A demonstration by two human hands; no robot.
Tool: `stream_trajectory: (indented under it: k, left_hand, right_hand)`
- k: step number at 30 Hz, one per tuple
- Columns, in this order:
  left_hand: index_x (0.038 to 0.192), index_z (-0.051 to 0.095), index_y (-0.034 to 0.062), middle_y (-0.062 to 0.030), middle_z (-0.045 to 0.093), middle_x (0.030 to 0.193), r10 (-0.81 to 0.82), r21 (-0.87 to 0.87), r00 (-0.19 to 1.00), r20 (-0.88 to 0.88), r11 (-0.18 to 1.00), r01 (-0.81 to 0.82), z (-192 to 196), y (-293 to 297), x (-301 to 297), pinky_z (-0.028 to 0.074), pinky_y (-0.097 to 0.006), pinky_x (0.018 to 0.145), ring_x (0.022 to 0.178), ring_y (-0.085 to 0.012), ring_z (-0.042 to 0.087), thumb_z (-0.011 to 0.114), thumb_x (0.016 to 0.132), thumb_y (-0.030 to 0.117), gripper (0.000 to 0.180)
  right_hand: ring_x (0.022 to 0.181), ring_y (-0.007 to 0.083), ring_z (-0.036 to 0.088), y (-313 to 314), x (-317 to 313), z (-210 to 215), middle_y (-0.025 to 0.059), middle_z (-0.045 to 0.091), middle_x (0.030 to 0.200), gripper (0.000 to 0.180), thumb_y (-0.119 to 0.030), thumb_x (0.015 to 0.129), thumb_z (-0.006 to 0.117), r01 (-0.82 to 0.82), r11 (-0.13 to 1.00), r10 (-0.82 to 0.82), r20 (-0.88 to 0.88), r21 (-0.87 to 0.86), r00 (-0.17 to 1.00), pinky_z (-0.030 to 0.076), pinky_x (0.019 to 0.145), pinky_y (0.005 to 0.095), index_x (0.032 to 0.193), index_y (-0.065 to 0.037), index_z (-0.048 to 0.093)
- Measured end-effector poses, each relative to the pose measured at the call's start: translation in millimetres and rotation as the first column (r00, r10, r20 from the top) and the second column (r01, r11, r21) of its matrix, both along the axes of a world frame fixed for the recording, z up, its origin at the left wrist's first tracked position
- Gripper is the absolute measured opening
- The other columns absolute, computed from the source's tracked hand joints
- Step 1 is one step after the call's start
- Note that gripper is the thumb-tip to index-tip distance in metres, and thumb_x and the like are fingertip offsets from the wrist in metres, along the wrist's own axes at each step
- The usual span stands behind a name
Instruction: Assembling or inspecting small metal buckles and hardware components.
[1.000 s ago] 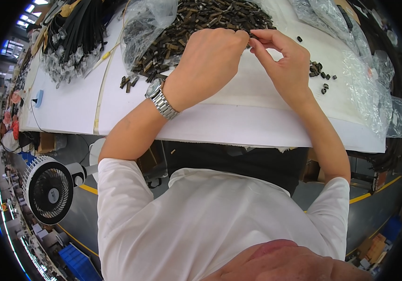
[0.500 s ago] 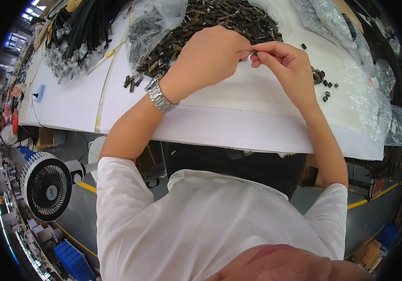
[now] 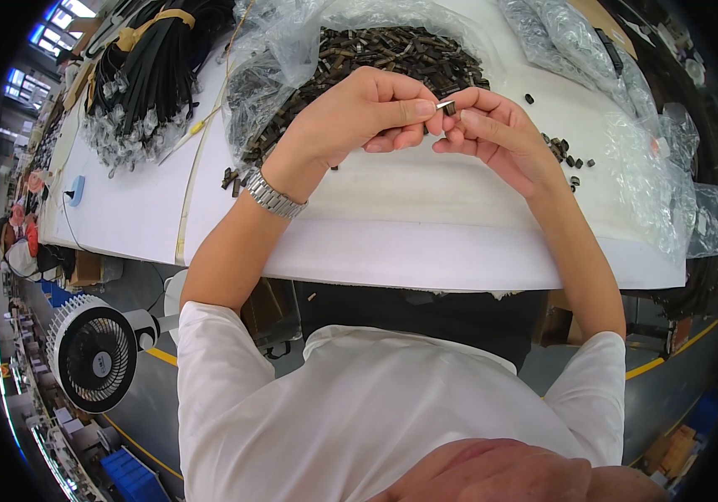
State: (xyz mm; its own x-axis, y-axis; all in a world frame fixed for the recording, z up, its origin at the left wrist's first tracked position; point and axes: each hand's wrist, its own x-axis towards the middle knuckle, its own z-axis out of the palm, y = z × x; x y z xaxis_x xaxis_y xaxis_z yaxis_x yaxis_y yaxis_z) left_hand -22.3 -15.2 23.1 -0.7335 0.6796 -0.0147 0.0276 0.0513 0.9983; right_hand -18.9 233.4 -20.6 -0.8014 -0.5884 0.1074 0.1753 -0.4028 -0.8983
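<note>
My left hand (image 3: 367,113) is closed in a pinch, thumb over forefinger, with a shiny sliver (image 3: 441,105) poking out past the thumb. A small dark piece (image 3: 449,108) sits against that sliver, in the gap between my 2 hands and above the table. My right hand (image 3: 497,138) is curled, its forefinger tip touching the piece; I cannot tell whether its thumb and forefinger clamp it.

On my left wrist is a metal watch (image 3: 275,194). Just beyond my fingers lies the pile (image 3: 392,54) of many similar dark pieces, with a clear bag (image 3: 271,75) against its left side. A few strays (image 3: 564,151) lie near my right wrist, and 1 loner (image 3: 529,98) sits farther up the table (image 3: 401,251).

Farther left are a yellow-handled tool (image 3: 197,127) and a bundle of black straps (image 3: 162,71) with clear ends, tied by a tan band (image 3: 154,25). At far right lies clear wrap (image 3: 656,176), a small reddish mark on it, too blurred to read.

Below the table's left end stands a fan (image 3: 95,356); its hub label (image 3: 102,364) is too small to read.
</note>
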Motion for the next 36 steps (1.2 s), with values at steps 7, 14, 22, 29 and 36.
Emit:
stream_trajectory:
  k: [7,14,22,29,36]
  left_hand:
    - [0.097,0.071,0.0027,0.0028,0.056,0.062,-0.139,0.107,0.977,0.161,0.987,0.122,-5,-5,-6,0.024,-0.019,0.043,0.045,0.0001,0.034,0.06,0.108,0.027,0.029]
    - [0.103,0.076,0.0028,-0.0014,0.064,0.066,0.027,-0.158,0.795,-0.606,0.975,-0.153,5,9,8,0.04,-0.022,0.049,0.052,-0.0053,0.051,0.064,0.105,0.019,0.02]
    - [0.105,0.076,0.0018,-0.008,0.074,0.081,0.091,0.047,0.119,-0.989,0.944,-0.328,-11,14,9,0.052,-0.031,0.056,0.062,-0.0213,0.067,0.073,0.09,0.001,0.016]
    - [0.103,0.075,0.0055,-0.0075,0.068,0.072,0.057,-0.084,0.359,-0.931,0.927,-0.364,-28,22,7,0.048,-0.033,0.053,0.058,-0.0218,0.062,0.07,0.097,0.013,0.011]
    - [0.103,0.079,0.006,0.0032,0.064,0.067,0.286,-0.119,0.7,-0.654,0.875,-0.469,-16,10,-2,0.037,-0.024,0.049,0.053,-0.0033,0.047,0.064,0.104,0.024,0.023]
  right_hand:
    - [0.084,0.0129,0.07,-11,24,19,0.0074,0.073,0.097,0.014,-0.011,0.103,0.066,0.398,0.873,-0.212,-0.515,0.282,0.83,0.058,0.085,0.0288,0.109,0.001,0.068]
    - [0.085,0.0128,0.073,-7,25,13,0.0058,0.073,0.092,0.016,-0.002,0.097,0.07,0.625,0.749,-0.226,-0.803,0.22,0.552,0.059,0.083,0.0274,0.113,0.0,0.068]
    - [0.081,0.0142,0.075,-2,30,24,0.0047,0.075,0.091,0.014,0.001,0.094,0.071,0.701,0.696,-0.247,-0.865,0.155,0.436,0.058,0.076,0.0252,0.108,-0.001,0.073]
    - [0.074,0.0169,0.071,20,34,20,0.0098,0.075,0.088,0.017,-0.005,0.094,0.072,0.732,0.569,-0.102,-0.851,0.375,0.515,0.056,0.07,0.0284,0.111,-0.002,0.074]
    - [0.072,0.0268,0.069,69,39,50,0.0136,0.072,0.082,0.028,-0.016,0.093,0.075,0.729,-0.213,0.07,-0.734,0.651,0.676,0.055,0.072,0.0379,0.116,-0.001,0.074]
